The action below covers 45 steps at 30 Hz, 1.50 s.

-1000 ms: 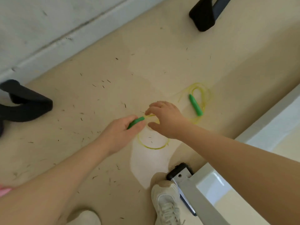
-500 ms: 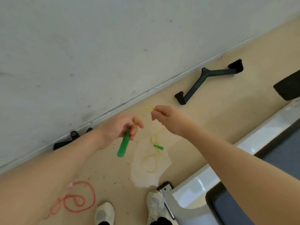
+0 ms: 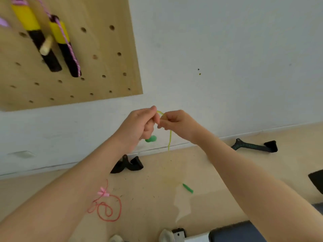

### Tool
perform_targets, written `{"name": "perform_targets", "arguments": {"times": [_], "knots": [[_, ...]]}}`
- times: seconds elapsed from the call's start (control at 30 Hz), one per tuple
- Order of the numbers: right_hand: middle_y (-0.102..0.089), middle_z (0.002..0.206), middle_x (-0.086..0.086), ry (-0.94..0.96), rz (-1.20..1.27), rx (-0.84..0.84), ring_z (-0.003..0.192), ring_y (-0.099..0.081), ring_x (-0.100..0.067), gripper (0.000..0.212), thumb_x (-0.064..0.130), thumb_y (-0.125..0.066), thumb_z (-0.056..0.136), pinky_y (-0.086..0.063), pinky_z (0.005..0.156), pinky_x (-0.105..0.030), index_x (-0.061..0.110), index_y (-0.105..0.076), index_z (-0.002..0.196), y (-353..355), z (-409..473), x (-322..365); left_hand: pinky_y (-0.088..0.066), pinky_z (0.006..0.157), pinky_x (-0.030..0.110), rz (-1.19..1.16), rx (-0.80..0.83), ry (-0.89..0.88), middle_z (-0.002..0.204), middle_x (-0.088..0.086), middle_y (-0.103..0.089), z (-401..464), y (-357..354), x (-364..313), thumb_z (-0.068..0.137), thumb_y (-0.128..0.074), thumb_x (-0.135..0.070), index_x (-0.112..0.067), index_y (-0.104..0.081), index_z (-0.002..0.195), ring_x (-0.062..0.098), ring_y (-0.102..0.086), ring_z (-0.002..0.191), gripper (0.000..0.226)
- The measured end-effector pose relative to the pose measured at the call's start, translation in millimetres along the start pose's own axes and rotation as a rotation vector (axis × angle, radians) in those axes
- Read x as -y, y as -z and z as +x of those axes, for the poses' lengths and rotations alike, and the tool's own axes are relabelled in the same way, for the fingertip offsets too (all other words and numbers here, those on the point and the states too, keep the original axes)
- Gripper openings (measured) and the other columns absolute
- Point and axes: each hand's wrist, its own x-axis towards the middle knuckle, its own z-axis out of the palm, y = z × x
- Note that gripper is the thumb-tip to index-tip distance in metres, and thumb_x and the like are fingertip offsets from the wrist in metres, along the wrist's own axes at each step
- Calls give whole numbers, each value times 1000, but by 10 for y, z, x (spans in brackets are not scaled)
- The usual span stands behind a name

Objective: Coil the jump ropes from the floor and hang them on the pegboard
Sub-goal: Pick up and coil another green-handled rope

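My left hand [image 3: 139,124] is closed around one green handle [image 3: 151,138] of the yellow-green jump rope [image 3: 169,138]. My right hand [image 3: 176,122] pinches the thin cord right beside it, at chest height in front of the wall. The cord hangs down to the floor, where its other green handle [image 3: 188,188] lies. A red jump rope [image 3: 108,209] with a pink handle [image 3: 103,193] lies loosely looped on the floor at lower left. The wooden pegboard [image 3: 97,49] is at upper left and carries a hung rope with yellow and black handles [image 3: 57,42] on a wooden peg [image 3: 46,45].
Two black cable-machine handles lie against the baseboard, one V-shaped [image 3: 127,165] below my hands, one bar-shaped [image 3: 254,146] at right. A bench with a dark pad [image 3: 232,233] stands at the bottom right. My shoes [image 3: 166,235] show at the bottom edge.
I have stood up from the floor with the yellow-green rope. Both hands have risen and come together, the view now takes in the pegboard, and the cord trails down to the floor.
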Motion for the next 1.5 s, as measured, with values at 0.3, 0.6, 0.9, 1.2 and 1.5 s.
{"name": "perform_targets", "arguments": {"times": [0.3,0.6,0.9,1.2,1.5], "knots": [[-56,71,0,-17,33,-47,72,-51,-16,23,22,-63,86,-37,68,-24,15,-55,66,-219,-65,380,-12,43,20,-519,-517,-257,47,-11,-21,-1127,915,-371,97,-42,-33,-20,-64,99,6,-12,40,26],[-51,72,1,15,-215,118,67,-43,-16,23,16,-50,90,-36,57,-22,20,-66,73,-1142,-320,864,-35,42,18,-696,-655,-227,76,2,-62,-1825,1439,99,99,-33,-12,-25,-35,140,10,-43,45,44],[-53,58,7,544,-623,309,52,-43,-8,25,20,-51,94,-38,57,-21,6,-65,78,-2309,-919,1775,-57,68,30,-184,-303,-20,76,2,-71,-2504,1629,226,100,-34,-8,-20,-51,126,18,-68,66,33],[-30,57,0,271,-76,-177,43,-25,-6,33,27,-48,95,-22,41,-16,17,-59,66,-2408,-980,2210,-14,39,19,-363,-67,-49,40,-3,-29,-2953,1907,258,94,-28,-23,-10,-59,74,6,-17,33,38],[-40,60,2,87,264,-337,60,-39,-15,33,24,-44,96,-38,62,-23,15,-52,66,-2479,-977,2060,-24,38,17,-421,67,-93,40,-9,-28,-3019,1965,228,88,-44,-27,-16,-61,62,6,-21,36,33]]}}
